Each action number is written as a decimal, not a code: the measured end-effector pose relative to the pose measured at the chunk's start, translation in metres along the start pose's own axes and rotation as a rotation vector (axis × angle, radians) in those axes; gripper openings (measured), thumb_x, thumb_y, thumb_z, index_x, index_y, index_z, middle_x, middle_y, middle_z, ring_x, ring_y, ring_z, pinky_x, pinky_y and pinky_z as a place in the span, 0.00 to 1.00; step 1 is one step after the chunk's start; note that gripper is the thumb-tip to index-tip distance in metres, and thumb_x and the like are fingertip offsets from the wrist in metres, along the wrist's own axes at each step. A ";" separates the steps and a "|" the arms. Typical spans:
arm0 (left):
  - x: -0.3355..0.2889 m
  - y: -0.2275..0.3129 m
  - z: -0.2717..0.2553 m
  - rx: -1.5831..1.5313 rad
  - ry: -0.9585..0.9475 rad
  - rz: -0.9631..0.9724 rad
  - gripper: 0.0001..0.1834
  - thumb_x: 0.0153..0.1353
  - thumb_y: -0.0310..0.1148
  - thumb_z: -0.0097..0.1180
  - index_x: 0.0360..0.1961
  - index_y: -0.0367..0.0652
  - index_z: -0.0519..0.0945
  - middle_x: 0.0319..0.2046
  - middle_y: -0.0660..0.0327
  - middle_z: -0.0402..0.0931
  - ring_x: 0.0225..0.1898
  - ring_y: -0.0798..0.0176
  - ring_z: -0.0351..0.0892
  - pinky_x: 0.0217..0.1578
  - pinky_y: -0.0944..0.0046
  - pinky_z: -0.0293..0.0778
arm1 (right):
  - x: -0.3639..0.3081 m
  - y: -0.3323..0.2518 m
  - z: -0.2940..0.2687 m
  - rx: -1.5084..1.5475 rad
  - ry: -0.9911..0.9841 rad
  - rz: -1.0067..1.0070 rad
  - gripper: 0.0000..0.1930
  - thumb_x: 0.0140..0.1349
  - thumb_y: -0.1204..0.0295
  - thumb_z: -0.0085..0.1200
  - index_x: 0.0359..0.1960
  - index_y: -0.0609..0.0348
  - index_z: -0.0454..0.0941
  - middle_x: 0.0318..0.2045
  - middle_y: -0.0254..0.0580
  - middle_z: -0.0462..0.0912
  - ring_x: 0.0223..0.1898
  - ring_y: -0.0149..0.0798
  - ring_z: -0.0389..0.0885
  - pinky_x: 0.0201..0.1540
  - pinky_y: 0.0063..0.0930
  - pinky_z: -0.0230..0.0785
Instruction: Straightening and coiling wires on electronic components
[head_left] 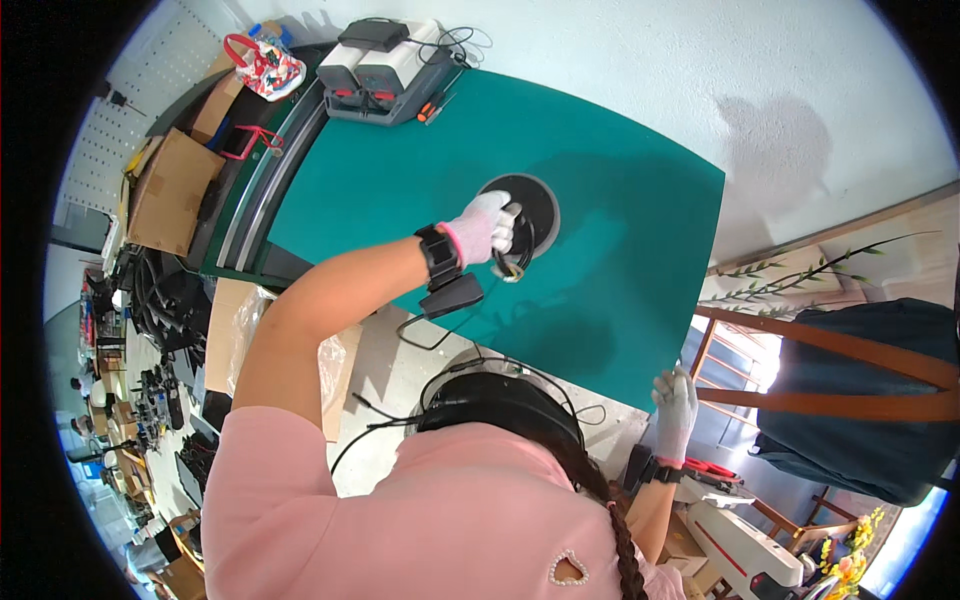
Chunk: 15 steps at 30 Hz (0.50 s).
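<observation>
My left hand, in a white glove with a pink cuff, is closed around a black looped cable. It is over a round black disc with a grey rim, which lies on the green tabletop. The fingers partly cover the cable and the disc. Nearest to my right hand, also gloved in white, is the table's right front corner. Its fingers point up, slightly apart, and nothing shows in them.
At the back left stands a grey and white two-bay device with a black box on top. Next to it lies an orange-handled screwdriver. Cardboard boxes stand to the left. Dark cloth hangs on a wooden rack to the right.
</observation>
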<state>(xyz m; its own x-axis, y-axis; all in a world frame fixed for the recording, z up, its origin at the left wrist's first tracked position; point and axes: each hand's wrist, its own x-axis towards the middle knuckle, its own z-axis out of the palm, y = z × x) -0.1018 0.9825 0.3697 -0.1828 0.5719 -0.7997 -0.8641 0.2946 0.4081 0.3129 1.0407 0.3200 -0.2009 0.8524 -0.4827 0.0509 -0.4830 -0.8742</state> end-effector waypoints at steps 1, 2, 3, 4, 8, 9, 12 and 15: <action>-0.005 -0.002 -0.002 -0.005 -0.003 -0.008 0.17 0.65 0.45 0.35 0.23 0.50 0.68 0.07 0.78 0.48 0.06 0.77 0.43 0.07 0.72 0.40 | -0.001 0.007 -0.007 0.033 -0.018 0.028 0.18 0.65 0.63 0.43 0.52 0.60 0.67 0.41 0.39 0.74 0.37 0.31 0.75 0.36 0.22 0.67; -0.010 -0.005 -0.004 0.029 0.043 -0.024 0.17 0.65 0.46 0.36 0.23 0.50 0.68 0.06 0.78 0.47 0.06 0.77 0.43 0.07 0.72 0.40 | 0.002 0.013 -0.012 0.062 -0.037 0.058 0.18 0.65 0.63 0.43 0.51 0.60 0.67 0.40 0.39 0.74 0.36 0.30 0.75 0.35 0.21 0.67; -0.020 -0.006 -0.002 0.061 0.091 -0.041 0.18 0.65 0.47 0.37 0.23 0.50 0.68 0.06 0.78 0.47 0.05 0.77 0.43 0.07 0.72 0.40 | 0.004 0.013 -0.012 0.069 -0.040 0.055 0.18 0.65 0.63 0.43 0.51 0.60 0.67 0.40 0.39 0.74 0.36 0.30 0.75 0.35 0.21 0.67; -0.029 -0.008 -0.007 0.085 0.071 -0.059 0.17 0.64 0.45 0.35 0.23 0.49 0.68 0.07 0.78 0.48 0.06 0.77 0.43 0.08 0.72 0.41 | 0.003 0.014 -0.010 0.035 -0.055 0.068 0.17 0.65 0.63 0.43 0.51 0.60 0.67 0.39 0.39 0.74 0.36 0.30 0.75 0.35 0.21 0.67; -0.078 -0.015 -0.041 0.150 0.078 -0.152 0.17 0.65 0.45 0.37 0.23 0.49 0.68 0.06 0.78 0.48 0.05 0.77 0.43 0.07 0.72 0.40 | 0.000 0.003 0.010 -0.085 -0.119 0.068 0.18 0.65 0.64 0.43 0.51 0.61 0.67 0.39 0.39 0.74 0.36 0.29 0.74 0.35 0.20 0.67; -0.094 -0.018 -0.055 0.199 0.080 -0.163 0.16 0.65 0.44 0.37 0.23 0.49 0.68 0.07 0.78 0.48 0.06 0.76 0.43 0.07 0.71 0.40 | 0.000 0.002 0.016 -0.117 -0.134 0.053 0.18 0.64 0.64 0.43 0.51 0.61 0.67 0.39 0.39 0.74 0.36 0.29 0.74 0.35 0.20 0.67; -0.129 -0.040 -0.095 0.194 0.138 -0.258 0.18 0.64 0.48 0.37 0.24 0.48 0.67 0.07 0.79 0.46 0.06 0.78 0.43 0.08 0.73 0.40 | 0.002 0.005 0.038 -0.181 -0.186 0.056 0.18 0.64 0.65 0.43 0.51 0.63 0.67 0.39 0.40 0.74 0.36 0.29 0.74 0.34 0.20 0.68; -0.166 -0.068 -0.139 0.104 0.166 -0.282 0.17 0.64 0.46 0.38 0.24 0.47 0.66 0.08 0.79 0.46 0.06 0.79 0.44 0.08 0.74 0.41 | 0.003 0.009 0.081 -0.310 -0.265 0.051 0.18 0.64 0.66 0.43 0.50 0.64 0.67 0.40 0.42 0.74 0.37 0.30 0.74 0.34 0.20 0.68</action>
<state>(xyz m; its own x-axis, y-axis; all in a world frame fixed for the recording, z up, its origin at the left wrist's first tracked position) -0.0779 0.7609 0.4129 -0.0242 0.3270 -0.9447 -0.8408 0.5046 0.1962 0.2336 1.0233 0.3150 -0.4333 0.7287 -0.5304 0.3516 -0.4052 -0.8439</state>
